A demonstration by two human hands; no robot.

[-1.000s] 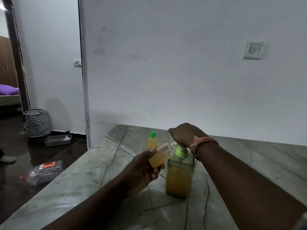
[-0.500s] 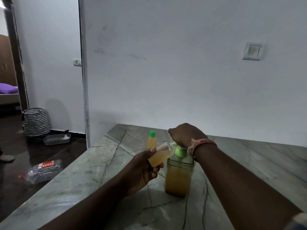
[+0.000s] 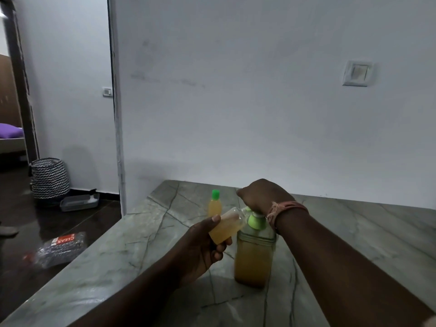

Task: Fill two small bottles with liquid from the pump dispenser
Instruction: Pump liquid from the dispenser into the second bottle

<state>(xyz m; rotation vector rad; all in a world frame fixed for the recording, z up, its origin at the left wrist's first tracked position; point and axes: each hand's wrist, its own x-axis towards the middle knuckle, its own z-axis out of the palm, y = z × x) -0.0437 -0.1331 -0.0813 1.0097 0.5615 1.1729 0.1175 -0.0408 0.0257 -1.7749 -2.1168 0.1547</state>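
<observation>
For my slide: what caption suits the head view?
Left hand tilts small bottle at pump dispenser; right hand presses.

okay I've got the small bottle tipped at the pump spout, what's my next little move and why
Probably keep pumping with the right hand: the tilted small bottle in your left hand looks only partly full, clear near its neck, mouth at the pump dispenser spout. The capped bottle looks done.

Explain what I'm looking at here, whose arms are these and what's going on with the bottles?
There is no machine: the camera sits on a person's head, looking forward and down at their own arms. The left hand holds a small uncapped bottle, tilted, mouth at the spout of a pump dispenser of yellowish liquid. The right hand rests on the green pump head. Behind, a second small bottle with a green cap stands upright on the marble counter.
</observation>
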